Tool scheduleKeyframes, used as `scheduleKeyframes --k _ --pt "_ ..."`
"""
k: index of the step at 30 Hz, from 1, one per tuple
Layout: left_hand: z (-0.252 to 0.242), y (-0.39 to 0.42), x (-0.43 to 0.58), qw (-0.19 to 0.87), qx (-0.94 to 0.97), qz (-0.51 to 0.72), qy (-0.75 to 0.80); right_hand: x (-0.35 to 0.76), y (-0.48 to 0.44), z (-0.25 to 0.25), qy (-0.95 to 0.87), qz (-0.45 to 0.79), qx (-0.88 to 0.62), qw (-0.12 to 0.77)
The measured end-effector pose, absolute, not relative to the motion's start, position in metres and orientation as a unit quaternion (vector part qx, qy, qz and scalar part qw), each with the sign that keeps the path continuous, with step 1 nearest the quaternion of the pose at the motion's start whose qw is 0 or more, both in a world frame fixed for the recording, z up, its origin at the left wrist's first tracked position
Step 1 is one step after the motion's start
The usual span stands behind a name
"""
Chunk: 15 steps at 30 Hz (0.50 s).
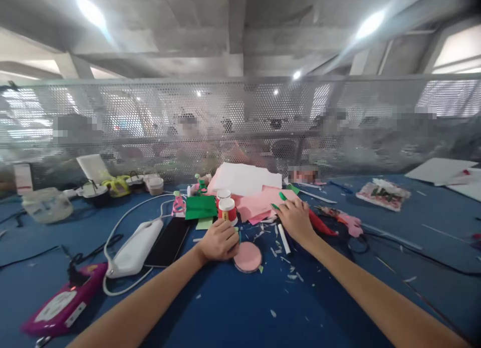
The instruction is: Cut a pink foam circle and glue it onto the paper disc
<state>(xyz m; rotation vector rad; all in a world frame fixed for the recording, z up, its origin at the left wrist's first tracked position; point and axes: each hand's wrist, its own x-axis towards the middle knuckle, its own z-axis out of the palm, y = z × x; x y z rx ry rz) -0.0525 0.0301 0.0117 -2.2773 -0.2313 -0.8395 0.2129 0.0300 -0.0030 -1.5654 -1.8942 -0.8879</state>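
My left hand (219, 241) rests on the blue table with its fingers curled in. What they hold, if anything, is hidden. Just right of it lies a round pink disc (248, 257). Behind it stand two red-and-white jars (227, 211), one behind the other. My right hand (296, 219) reaches forward, palm down, with fingers stretched over the pink paper (257, 202). Green tips show at its fingers. Below that hand a white stick-like piece (284, 239) lies on the table, and a red item (321, 224) is partly hidden beside it.
Paper scraps (293, 277) litter the table. White paper (244, 179) lies behind the pink sheets. To the left are green paper (201, 207), a black phone (169, 242), a white power bank (137, 250) and a purple power strip (65, 303). A perforated screen (240, 122) closes off the back.
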Motion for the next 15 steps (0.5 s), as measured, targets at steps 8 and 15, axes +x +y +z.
scheduleKeyframes --k 8,15 --pt "-0.001 0.005 -0.033 0.323 -0.821 -0.43 -0.19 0.171 -0.024 0.007 -0.776 -0.322 -0.357 0.408" --pt "0.0 0.006 -0.03 0.263 -0.873 -0.361 -0.196 0.158 -0.045 0.009 -0.859 -0.231 -0.262 0.375"
